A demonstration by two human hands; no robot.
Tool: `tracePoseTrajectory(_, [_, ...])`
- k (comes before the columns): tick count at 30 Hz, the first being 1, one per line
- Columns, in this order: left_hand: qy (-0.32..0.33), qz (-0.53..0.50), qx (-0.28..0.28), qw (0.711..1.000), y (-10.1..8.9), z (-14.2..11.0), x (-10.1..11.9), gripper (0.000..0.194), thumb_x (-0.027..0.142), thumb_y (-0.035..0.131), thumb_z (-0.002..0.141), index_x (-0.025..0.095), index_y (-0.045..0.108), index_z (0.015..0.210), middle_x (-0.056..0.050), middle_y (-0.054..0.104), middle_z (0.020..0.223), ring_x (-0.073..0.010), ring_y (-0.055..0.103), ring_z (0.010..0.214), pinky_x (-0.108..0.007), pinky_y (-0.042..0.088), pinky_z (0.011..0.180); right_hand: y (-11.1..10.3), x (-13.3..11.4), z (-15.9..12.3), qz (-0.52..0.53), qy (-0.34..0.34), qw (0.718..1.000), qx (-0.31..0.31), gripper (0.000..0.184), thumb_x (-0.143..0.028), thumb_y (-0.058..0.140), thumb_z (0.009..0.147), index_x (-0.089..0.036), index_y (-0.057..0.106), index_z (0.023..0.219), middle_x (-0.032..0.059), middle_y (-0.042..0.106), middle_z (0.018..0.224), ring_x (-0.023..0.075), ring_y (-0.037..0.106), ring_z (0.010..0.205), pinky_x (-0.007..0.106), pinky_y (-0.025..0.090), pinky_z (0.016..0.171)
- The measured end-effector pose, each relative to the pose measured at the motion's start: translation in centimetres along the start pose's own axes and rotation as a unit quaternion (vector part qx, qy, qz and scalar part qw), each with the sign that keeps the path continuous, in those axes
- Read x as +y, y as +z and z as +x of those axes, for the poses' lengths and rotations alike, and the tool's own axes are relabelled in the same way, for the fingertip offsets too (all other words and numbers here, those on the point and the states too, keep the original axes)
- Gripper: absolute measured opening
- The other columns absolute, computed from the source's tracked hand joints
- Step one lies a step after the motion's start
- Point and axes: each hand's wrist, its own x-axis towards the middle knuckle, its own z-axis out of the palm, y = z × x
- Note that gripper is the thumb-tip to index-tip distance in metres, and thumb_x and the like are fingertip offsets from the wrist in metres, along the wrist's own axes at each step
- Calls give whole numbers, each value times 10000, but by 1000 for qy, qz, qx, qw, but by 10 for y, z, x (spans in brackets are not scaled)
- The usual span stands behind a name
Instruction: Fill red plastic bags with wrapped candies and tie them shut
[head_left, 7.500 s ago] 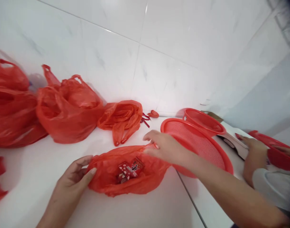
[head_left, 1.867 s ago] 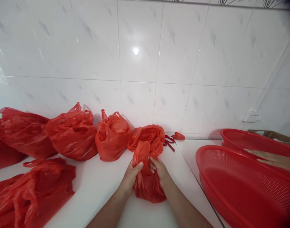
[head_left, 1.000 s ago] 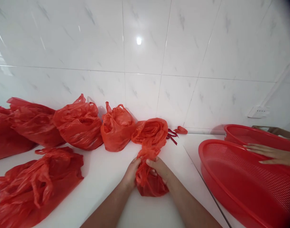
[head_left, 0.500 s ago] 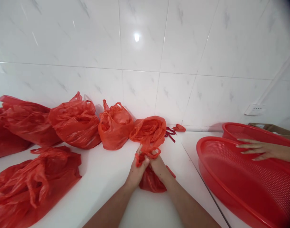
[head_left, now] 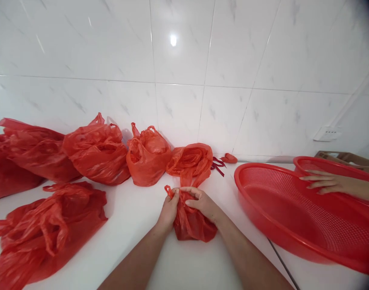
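Observation:
A small red plastic bag (head_left: pixel 194 225) sits on the white table in front of me, its top gathered between my hands. My left hand (head_left: pixel 168 211) pinches the bag's upper left edge, where a handle loop sticks up. On the other side, my right hand (head_left: pixel 203 204) grips the gathered neck with thumb and fingers. Just behind lies a loosely bundled red plastic bag (head_left: pixel 192 159), part of it trailing toward my fingers. What the small bag contains is hidden by the plastic.
Several filled red bags (head_left: pixel 148 161) line the wall to the left, and another red bag (head_left: pixel 60 225) lies nearer. At right, a red perforated basket (head_left: pixel 281 217) overlaps a second basket (head_left: pixel 308 161), with another person's hand (head_left: pixel 338 185) on it. Dark red ribbon (head_left: pixel 218 165) lies near the wall.
My hands have moved slightly apart at the bag's neck, and the loops bunched around my fingers have come down. The near basket has shifted left toward me.

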Motion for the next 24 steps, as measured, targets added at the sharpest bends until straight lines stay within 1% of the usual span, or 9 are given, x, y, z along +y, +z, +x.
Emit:
tracePoseTrajectory(2, [24,23,11,999,4,-4,1,314,505,570,810,194,581,851,-8,646,758,-170,596,708,-290,457,723,-1,8,3,-98,-8,992,77,440,-157,664,662,-263,657,1089,18,676,1016,184,599,914,314,452,813])
tracePoseTrajectory(4, [55,52,10,997,10,-9,4,260,459,596,807,200,571,798,8,606,746,-157,559,722,-269,435,734,-3,17,6,-153,-12,977,144,325,-131,619,661,-252,695,953,8,685,875,177,591,797,293,437,734])
tracePoseTrajectory(6, [81,80,-8,993,17,-16,8,197,396,623,800,205,584,777,12,591,758,-158,542,759,-259,420,758,-6,24,8,-163,-15,969,187,220,-125,563,682,-243,702,804,-2,665,752,166,556,702,284,404,689])
tracePoseTrajectory(9, [104,110,-38,988,26,-25,12,120,332,630,796,213,625,809,-4,624,828,-182,555,847,-269,412,816,-12,29,8,-166,-16,959,230,197,-125,516,683,-240,676,677,-17,627,654,158,506,640,282,376,664])
tracePoseTrajectory(13, [120,138,-44,982,26,-26,11,115,309,609,807,225,667,860,-21,661,905,-203,572,901,-291,406,859,-17,22,7,-128,-11,971,201,278,-118,511,642,-244,707,793,-12,669,759,179,570,761,299,417,750])
tracePoseTrajectory(16, [131,153,-36,979,20,-22,8,132,306,617,798,233,685,884,-30,673,945,-216,579,929,-307,405,887,-20,14,1,-82,9,988,128,378,-130,521,624,-235,715,931,9,696,867,198,614,852,326,454,808])
tracePoseTrajectory(19, [147,166,-28,975,16,-20,7,157,313,607,808,243,695,917,-38,671,989,-223,575,967,-319,399,916,-27,10,-5,9,33,997,66,391,-207,552,672,-202,691,1037,47,700,903,204,639,841,363,475,831])
tracePoseTrajectory(21, [161,177,-30,971,14,-20,8,182,329,588,827,251,705,942,-44,661,983,-223,572,968,-323,396,920,-35,12,-7,53,33,994,87,375,-315,555,721,-188,681,1050,67,699,914,204,644,830,382,480,834])
tracePoseTrajectory(24, [180,191,-40,964,13,-21,9,226,348,562,849,263,714,993,-54,638,979,-225,565,960,-337,395,920,-51,20,-6,23,22,984,174,357,-408,577,721,-193,687,984,65,701,879,200,639,789,385,490,795])
